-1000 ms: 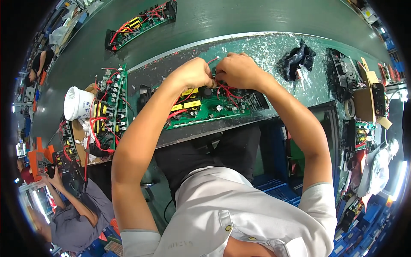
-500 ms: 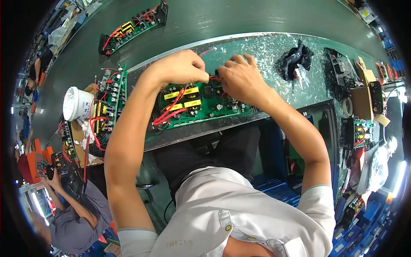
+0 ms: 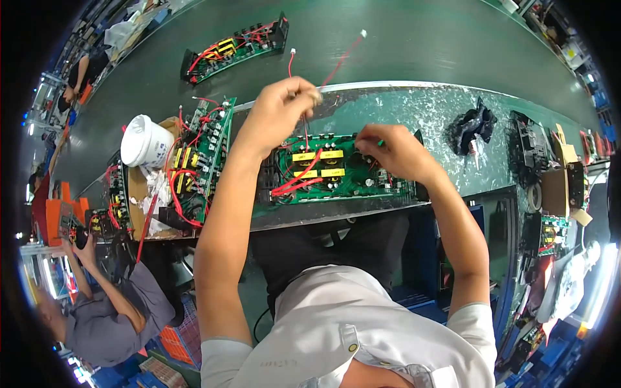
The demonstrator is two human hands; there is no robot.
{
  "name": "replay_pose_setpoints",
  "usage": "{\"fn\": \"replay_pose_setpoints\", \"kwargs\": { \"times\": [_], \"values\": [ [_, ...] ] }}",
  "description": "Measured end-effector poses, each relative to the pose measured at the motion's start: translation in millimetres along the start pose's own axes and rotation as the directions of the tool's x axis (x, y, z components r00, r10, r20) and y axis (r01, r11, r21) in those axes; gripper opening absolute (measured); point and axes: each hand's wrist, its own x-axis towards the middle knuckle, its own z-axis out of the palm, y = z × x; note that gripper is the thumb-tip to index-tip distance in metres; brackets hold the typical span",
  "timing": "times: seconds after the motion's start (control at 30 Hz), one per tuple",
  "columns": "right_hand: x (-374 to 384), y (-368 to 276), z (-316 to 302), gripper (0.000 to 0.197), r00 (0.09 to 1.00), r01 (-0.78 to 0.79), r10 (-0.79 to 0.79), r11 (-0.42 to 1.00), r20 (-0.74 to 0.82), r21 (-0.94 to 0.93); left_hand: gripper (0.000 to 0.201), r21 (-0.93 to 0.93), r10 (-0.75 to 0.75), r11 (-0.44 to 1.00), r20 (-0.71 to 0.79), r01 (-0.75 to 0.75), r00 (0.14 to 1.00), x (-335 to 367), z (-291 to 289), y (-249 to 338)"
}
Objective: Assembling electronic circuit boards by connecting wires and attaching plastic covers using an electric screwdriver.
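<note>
Lifted toward 11 o'clock, the left hand (image 3: 284, 110) is now well apart from the right hand (image 3: 398, 152); half a second ago they nearly met. Across the view runs the worn green counter (image 3: 420, 107). On its near edge, just above the view's centre toward 12 o'clock, lies the circuit board (image 3: 352, 174), with a second board (image 3: 217, 155) at its 9 o'clock. At the board's 10 to 11 o'clock, the left hand pinches red leads (image 3: 340, 64); at its 2 to 3 o'clock, the right hand hovers, fingers loosely curled and parted, nothing visible between them. Smallest are two white plugs (image 3: 293, 50) beyond the left hand. A hard tug could, I judge, strain the leads where they join the board, and crossed wires could snag on tall components. Since the earlier frame, the second plug has come into sight, one lead blurred.
</note>
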Motion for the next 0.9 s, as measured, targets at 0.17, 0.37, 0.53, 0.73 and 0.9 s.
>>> {"fn": "replay_pose_setpoints", "kwargs": {
  "times": [0.17,0.37,0.53,0.73,0.9],
  "values": [
    [2,-36,-10,0.060,0.873,0.123,-0.105,0.992,-0.477,0.005,0.015,0.220,0.132,0.960,0.196,-0.175,0.972,-15,10,3],
    [16,-22,-17,0.023,0.969,0.068,-0.162,0.901,-0.187,-0.429,0.012,0.345,0.255,0.895,0.127,-0.283,0.959,-18,1,17],
    [81,-41,-46,0.048,0.988,0.036,-0.053,0.993,0.148,0.111,0.014,-0.043,0.211,0.971,-0.318,-0.237,0.924,-52,-8,1],
    [297,-44,26,0.085,0.954,-0.259,0.284,0.943,-0.097,0.210,0.010,-0.036,0.246,0.963,-0.288,-0.267,0.926,-106,-10,-26],
    [388,-26,52,0.088,0.922,-0.147,0.141,0.989,-0.361,0.011,0.064,0.751,-0.015,0.660,0.031,-0.013,0.999,-131,-75,63]
  ]
}}
